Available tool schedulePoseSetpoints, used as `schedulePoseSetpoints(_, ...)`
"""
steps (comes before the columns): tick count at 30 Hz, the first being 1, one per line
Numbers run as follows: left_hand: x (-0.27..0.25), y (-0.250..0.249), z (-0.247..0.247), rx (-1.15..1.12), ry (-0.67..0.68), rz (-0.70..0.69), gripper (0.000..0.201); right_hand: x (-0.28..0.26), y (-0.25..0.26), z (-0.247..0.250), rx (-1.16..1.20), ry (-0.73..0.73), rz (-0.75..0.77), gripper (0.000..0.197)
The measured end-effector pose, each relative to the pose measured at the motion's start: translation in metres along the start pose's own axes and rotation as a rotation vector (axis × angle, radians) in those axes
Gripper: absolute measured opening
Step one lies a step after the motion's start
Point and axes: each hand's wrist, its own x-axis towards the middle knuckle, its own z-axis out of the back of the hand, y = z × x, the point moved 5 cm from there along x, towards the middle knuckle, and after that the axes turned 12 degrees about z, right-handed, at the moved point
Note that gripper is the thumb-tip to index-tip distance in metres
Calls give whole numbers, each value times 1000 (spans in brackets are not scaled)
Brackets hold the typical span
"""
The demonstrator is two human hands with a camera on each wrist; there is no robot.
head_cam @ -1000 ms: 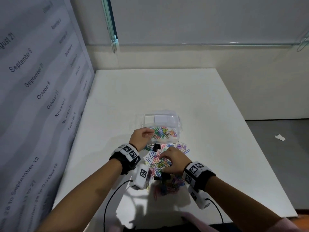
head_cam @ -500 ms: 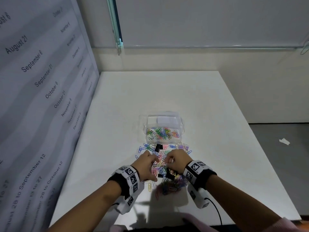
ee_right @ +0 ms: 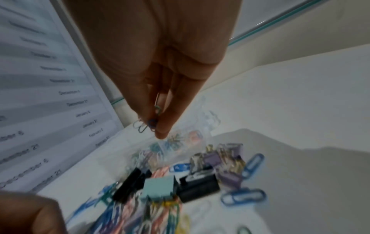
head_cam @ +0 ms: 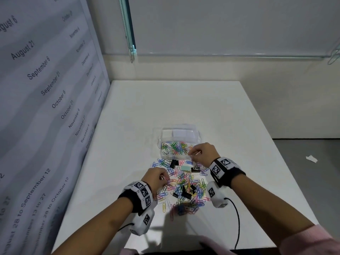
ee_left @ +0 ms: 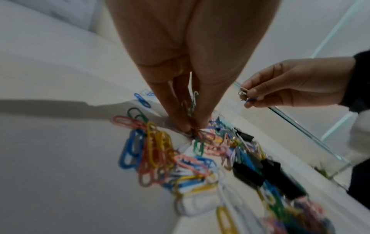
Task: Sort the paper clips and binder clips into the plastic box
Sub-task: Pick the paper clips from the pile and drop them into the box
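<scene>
The right hand (head_cam: 203, 152) pinches a few paper clips (ee_right: 149, 124) between thumb and fingertips at the near edge of the clear plastic box (head_cam: 179, 134), whose front compartment already holds a heap of coloured clips. The left hand (head_cam: 156, 178) pinches more clips out of the loose pile (head_cam: 184, 184) lying on the white bench (head_cam: 239, 116) between the two hands, with black binder clips (head_cam: 187, 192) and a mint one (ee_right: 158, 186) mixed in. Because the clips hook into each other, a lift may well drag extra ones along and shed them short of the box, or a small binder clip could ride into the paper-clip compartment unnoticed.
</scene>
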Motion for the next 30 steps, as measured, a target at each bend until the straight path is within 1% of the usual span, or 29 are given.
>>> schedulePoseSetpoints(4, 7, -2, 11, -72, -10, 37, 12, 17, 7, 10, 18, -92, -8, 19)
schedulePoseSetpoints(6, 12, -6, 17, -119, -9, 53, 20, 22, 7, 9, 10, -110, -10, 24)
schedulePoseSetpoints(8, 17, -9, 23, -219, 5, 90, 23, 25, 5, 6, 9, -106, -18, 29)
schedulePoseSetpoints(10, 24, -15, 29, -305, 0, 103, 21, 23, 3, 4, 12, -97, -20, 30)
schedulePoseSetpoints(14, 39, -29, 41, -463, 5, 119, 20, 10, -6, 0, 27, -81, -42, 26)
schedulePoseSetpoints(16, 49, -34, 46, -510, -14, 133, 20, -1, -10, -2, 20, -67, -34, 24)
schedulePoseSetpoints(19, 59, -39, 50, -570, -5, 158, 24, -20, -19, -7, -7, 2, -23, 23)
schedulePoseSetpoints(22, 60, -42, 51, -544, 16, 164, 30, -38, -28, -13, -53, 69, -3, 26)
schedulePoseSetpoints(24, 55, -44, 50, -528, 44, 140, 31, -47, -37, -19, -68, 118, 5, 26)
schedulePoseSetpoints(26, 50, -44, 50, -480, 28, 94, 31, -54, -45, -24, -89, 186, -12, 21)
schedulePoseSetpoints(27, 46, -44, 51, -454, 5, 68, 31, -56, -49, -27, -112, 224, -18, 26)
schedulePoseSetpoints(30, 34, -46, 47, -381, -47, -17, 29, -60, -53, -36, -192, 320, 17, 51)
